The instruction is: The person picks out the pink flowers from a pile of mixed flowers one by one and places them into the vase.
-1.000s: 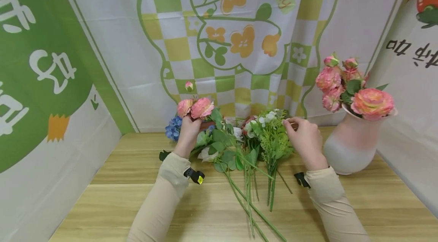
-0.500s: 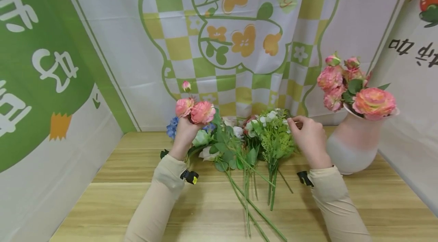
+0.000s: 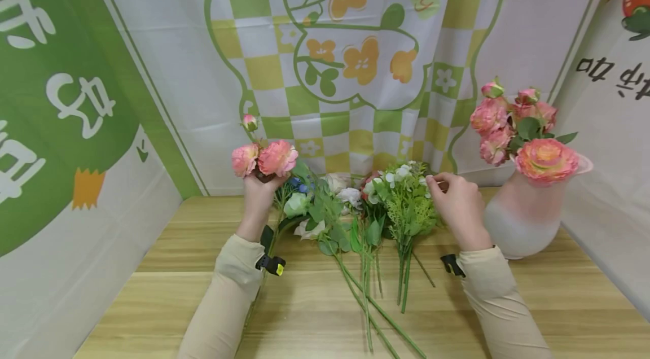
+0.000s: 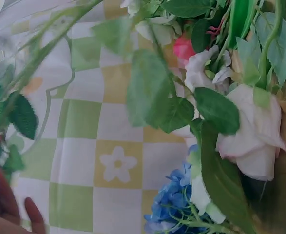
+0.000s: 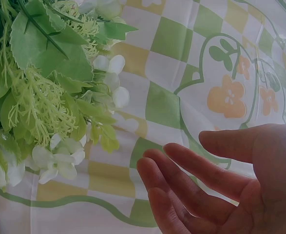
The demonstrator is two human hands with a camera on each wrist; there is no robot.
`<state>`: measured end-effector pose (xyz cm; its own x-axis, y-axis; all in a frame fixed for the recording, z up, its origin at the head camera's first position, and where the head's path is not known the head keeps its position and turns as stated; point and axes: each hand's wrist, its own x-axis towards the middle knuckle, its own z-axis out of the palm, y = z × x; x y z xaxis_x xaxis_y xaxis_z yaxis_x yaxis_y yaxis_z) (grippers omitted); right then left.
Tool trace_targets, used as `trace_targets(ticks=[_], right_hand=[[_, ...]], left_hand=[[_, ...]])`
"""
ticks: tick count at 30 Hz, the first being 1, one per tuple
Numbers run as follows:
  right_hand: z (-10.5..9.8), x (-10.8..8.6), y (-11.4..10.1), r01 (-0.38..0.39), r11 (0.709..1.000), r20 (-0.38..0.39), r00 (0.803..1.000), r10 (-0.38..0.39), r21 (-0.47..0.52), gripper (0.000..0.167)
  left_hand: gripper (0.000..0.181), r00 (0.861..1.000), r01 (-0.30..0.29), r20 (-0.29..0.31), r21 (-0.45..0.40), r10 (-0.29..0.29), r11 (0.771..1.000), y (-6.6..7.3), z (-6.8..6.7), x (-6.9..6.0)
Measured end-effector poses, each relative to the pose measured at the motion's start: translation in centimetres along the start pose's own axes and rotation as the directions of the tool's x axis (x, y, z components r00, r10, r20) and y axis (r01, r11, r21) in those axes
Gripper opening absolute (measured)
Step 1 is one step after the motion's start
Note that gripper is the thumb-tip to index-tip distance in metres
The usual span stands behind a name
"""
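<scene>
Your left hand [image 3: 260, 201] grips the pink flowers [image 3: 277, 158] right above it, your right hand [image 3: 459, 206] is loose and empty, and they're probably light but crushable, so hold the stem [image 4: 47, 51].

A pink flower spray [image 3: 274, 159], two ruffled blooms and a bud, points upward in the left hand [image 3: 258, 200].

Pink flowers [image 3: 264, 160] carried left by left hand [image 3: 259, 201], farther from white rose [image 3: 310, 229]; vase's [image 3: 525, 218] large bloom [image 3: 547, 160] tipped lower, beyond right hand [image 3: 459, 206].
</scene>
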<state>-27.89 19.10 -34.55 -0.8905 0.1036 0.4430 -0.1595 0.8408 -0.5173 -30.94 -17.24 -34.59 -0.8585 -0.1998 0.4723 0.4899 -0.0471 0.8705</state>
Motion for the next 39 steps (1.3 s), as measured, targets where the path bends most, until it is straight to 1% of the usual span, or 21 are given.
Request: trace_targets(ticks=[1, 4, 7, 8, 9, 11, 14, 15, 17, 18, 21, 24, 27, 30, 33, 37, 39], right_hand=[[0.0, 0.0, 0.0, 0.0, 1.0, 0.001, 1.0, 0.0, 0.0, 0.05], [0.0, 0.0, -0.1, -0.005, 1.0, 0.006, 1.0, 0.005, -0.002, 0.05], [0.0, 0.0, -0.1, -0.01, 1.0, 0.011, 1.0, 0.01, -0.002, 0.05], [0.0, 0.0, -0.1, -0.011, 1.0, 0.015, 1.0, 0.011, -0.002, 0.05], [0.1, 0.0, -0.1, -0.011, 1.0, 0.017, 1.0, 0.012, -0.002, 0.05], [0.1, -0.1, -0.1, -0.014, 1.0, 0.021, 1.0, 0.014, -0.002, 0.05], [0.0, -0.1, -0.1, -0.018, 1.0, 0.026, 0.999, 0.018, -0.002, 0.048], [0.0, -0.1, -0.2, -0.019, 1.0, 0.027, 0.999, 0.019, -0.001, 0.047], [0.0, -0.2, -0.2, -0.015, 1.0, 0.029, 0.999, 0.015, 0.001, 0.045], [0.1, -0.2, -0.3, -0.012, 1.0, 0.031, 0.999, 0.012, 0.001, 0.043], [0.1, -0.2, -0.4, -0.008, 1.0, 0.03, 1.0, 0.008, -0.003, 0.039], [0.2, -0.3, -0.6, -0.008, 1.0, 0.027, 1.0, 0.008, -0.01, 0.038], [0.3, -0.4, -0.8, 0.001, 1.0, 0.026, 1.0, -0.001, -0.012, 0.039], [0.5, -0.6, -1.1, 0.016, 1.0, 0.026, 1.0, -0.015, -0.014, 0.039], [0.8, -0.6, -1.4, 0.027, 1.0, 0.024, 0.999, -0.027, -0.012, 0.037], [0.9, -0.5, -1.9, 0.034, 0.999, 0.014, 0.999, -0.034, 0.002, 0.038], [0.9, -0.5, -2.2, 0.04, 0.999, 0.001, 0.999, -0.04, 0.011, 0.038]], left_hand=[[0.055, 0.999, -0.032, -0.009, -0.005, 0.032, 0.999, 0.1, 0.0, 0.1], [0.046, 0.995, -0.093, -0.021, 0.01, 0.093, 0.996, 0.1, 0.1, -0.1], [0.033, 0.993, -0.118, -0.022, -0.014, 0.118, 0.993, -0.1, 0.1, -0.3], [0.032, 0.992, -0.123, -0.022, -0.03, 0.122, 0.992, -0.3, 0.1, -0.4], [0.031, 0.991, -0.135, -0.012, -0.024, 0.135, 0.991, -0.4, 0.0, -0.5], [0.027, 0.987, -0.158, 0.035, -0.014, 0.159, 0.987, -0.6, 0.0, -0.6], [0.022, 0.973, -0.208, 0.121, 0.077, 0.198, 0.975, -0.6, 0.3, -0.7], [0.022, 0.966, -0.232, 0.141, 0.119, 0.215, 0.965, -0.3, 0.4, -0.9], [0.024, 0.96, -0.258, 0.149, 0.166, 0.235, 0.952, 0.2, 0.8, -1.1], [0.025, 0.962, -0.259, 0.139, 0.189, 0.235, 0.947, 0.5, 1.0, -1.2], [0.027, 0.97, -0.238, 0.102, 0.22, 0.22, 0.946, 1.3, 1.6, -1.6], [0.031, 0.976, -0.219, 0.068, 0.232, 0.208, 0.948, 1.5, 2.2, -1.7], [0.034, 0.981, -0.194, 0.025, 0.228, 0.194, 0.954, 1.4, 2.6, -1.8], [0.039, 0.984, -0.168, -0.019, 0.192, 0.175, 0.967, 1.1, 3.0, -1.9], [0.045, 0.985, -0.155, -0.057, 0.12, 0.163, 0.981, 0.9, 3.3, -1.9], [0.046, 0.985, -0.151, -0.077, 0.047, 0.155, 0.987, 0.8, 3.7, -1.9], [0.045, 0.987, -0.138, -0.083, 0.031, 0.14, 0.99, 1.0, 3.9, -2.0]])
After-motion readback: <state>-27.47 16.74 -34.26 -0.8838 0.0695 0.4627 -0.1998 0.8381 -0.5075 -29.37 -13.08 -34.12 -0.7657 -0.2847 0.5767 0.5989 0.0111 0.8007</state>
